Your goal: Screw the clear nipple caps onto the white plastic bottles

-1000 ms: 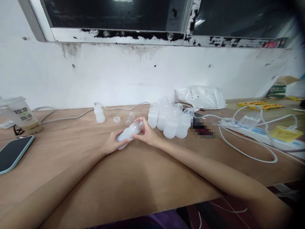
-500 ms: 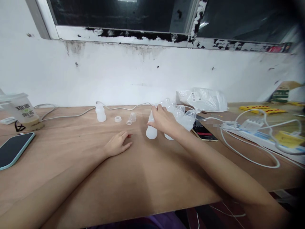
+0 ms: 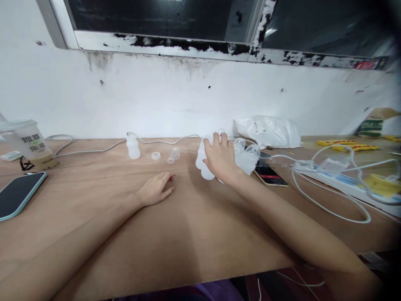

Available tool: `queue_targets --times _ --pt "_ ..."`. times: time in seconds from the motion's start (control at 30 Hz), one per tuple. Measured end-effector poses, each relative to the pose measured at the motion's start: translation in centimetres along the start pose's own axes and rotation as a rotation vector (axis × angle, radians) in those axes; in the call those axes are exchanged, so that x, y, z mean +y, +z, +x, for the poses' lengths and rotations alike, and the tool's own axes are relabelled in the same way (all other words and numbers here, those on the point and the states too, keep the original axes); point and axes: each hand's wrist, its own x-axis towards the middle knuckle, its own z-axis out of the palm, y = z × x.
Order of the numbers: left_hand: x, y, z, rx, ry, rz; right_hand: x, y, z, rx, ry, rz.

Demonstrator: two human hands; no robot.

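My right hand [image 3: 221,156] lies over a cluster of milky-white baby bottles with clear domed caps, its fingers spread and its thumb toward the left. It touches or hovers just above them; contact is partly hidden. One white bottle [image 3: 207,172] shows below the thumb, and capped bottles [image 3: 249,158] stand to the right of the hand. My left hand [image 3: 156,189] rests on the table, open, with nothing in it. Beyond it stand an uncapped bottle [image 3: 133,148], a white ring collar [image 3: 156,156], a clear domed cap [image 3: 176,153] and a small clear nipple [image 3: 170,160].
A drink cup [image 3: 33,144] and a phone [image 3: 21,194] are at the left of the wooden table [image 3: 150,246]. To the right lie another phone [image 3: 270,174], a power strip [image 3: 341,177] with looping white cables, and a plastic bag [image 3: 269,130] against the wall.
My right hand has let go of the bottle at the left of the cluster and shifted right, fingers spreading. That bottle now sits closer to the others. My left hand has stayed put.
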Motion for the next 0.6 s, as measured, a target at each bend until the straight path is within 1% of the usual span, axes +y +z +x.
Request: queue_targets --times 0.03,0.07,0.1,0.13,0.17,0.2,0.27,0.33,0.37,0.5,0.6 --pt "-0.2 0.0 0.0 -0.006 0.003 0.003 -0.7 0.3 -0.4 0.035 -0.080 0.059" --pt "-0.6 -0.1 0.0 -0.015 0.007 0.012 -1.7 0.7 -0.9 0.055 -0.196 0.144" --pt "-1.0 -0.1 -0.1 -0.027 0.008 0.026 -2.7 1.3 -1.6 0.046 -0.317 0.245" --pt "-1.6 -0.3 -0.1 -0.041 0.002 0.044 -3.7 2.1 -2.2 0.011 -0.407 0.347" --pt "-2.1 -0.4 -0.2 -0.063 -0.010 0.065 -4.6 2.9 -2.9 -0.058 -0.479 0.436" --pt "-2.7 -0.6 -0.3 -0.093 -0.026 0.085 -5.4 3.8 -3.5 -0.147 -0.505 0.509" --pt "-3.6 -1.0 -0.6 -0.172 -0.046 0.107 -6.4 5.4 -4.3 -0.392 -0.482 0.589" --pt "-4.0 -1.3 -0.8 -0.223 -0.048 0.109 -6.6 6.3 -4.6 -0.501 -0.448 0.617" --pt "-4.1 -1.3 -0.9 -0.229 -0.047 0.108 -6.5 6.6 -4.6 -0.511 -0.440 0.623" --pt "-3.7 -1.1 -0.9 -0.189 -0.084 0.111 -6.0 6.7 -4.5 -0.435 -0.453 0.648" --pt "-3.4 -1.0 -0.8 -0.161 -0.088 0.096 -6.0 6.8 -4.7 -0.407 -0.476 0.650"
